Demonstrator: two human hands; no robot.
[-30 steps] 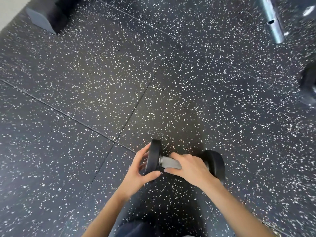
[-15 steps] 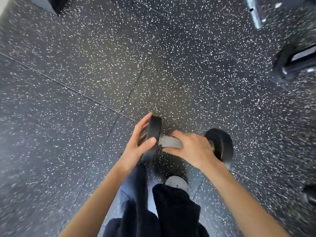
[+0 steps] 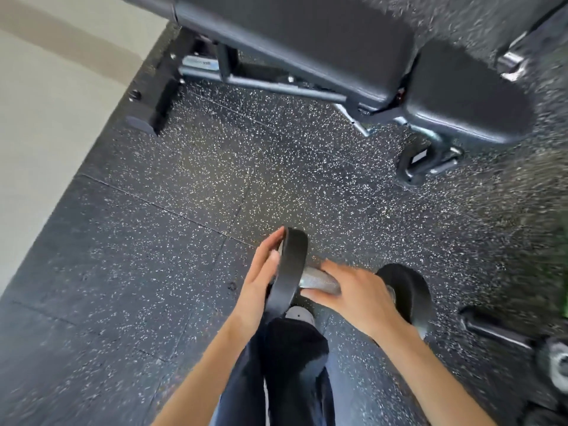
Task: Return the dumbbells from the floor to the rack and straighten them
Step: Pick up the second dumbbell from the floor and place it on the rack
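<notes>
At the far left a pale wall (image 3: 46, 118) meets the black speckled rubber floor (image 3: 184, 241). Further in, at the top, a black padded weight bench (image 3: 307, 47) stands on a grey steel frame (image 3: 276, 87), its smaller seat pad (image 3: 467, 93) off to the right.

Low in the middle, the left hand (image 3: 261, 281) lies flat and open, palm and fingers pressed against the outer face of the left head (image 3: 289, 272) of a black dumbbell (image 3: 316, 279). The dumbbell is held off the floor in front of the person's dark trousers (image 3: 292, 364), above a grey shoe toe (image 3: 299, 315). The right hand (image 3: 356, 296) is closed around the knurled metal handle, fingers wrapped over it, just beside the right head (image 3: 408, 290).

Near the right edge, another dumbbell (image 3: 507, 336) lies on the floor, blurred and partly cut off.
</notes>
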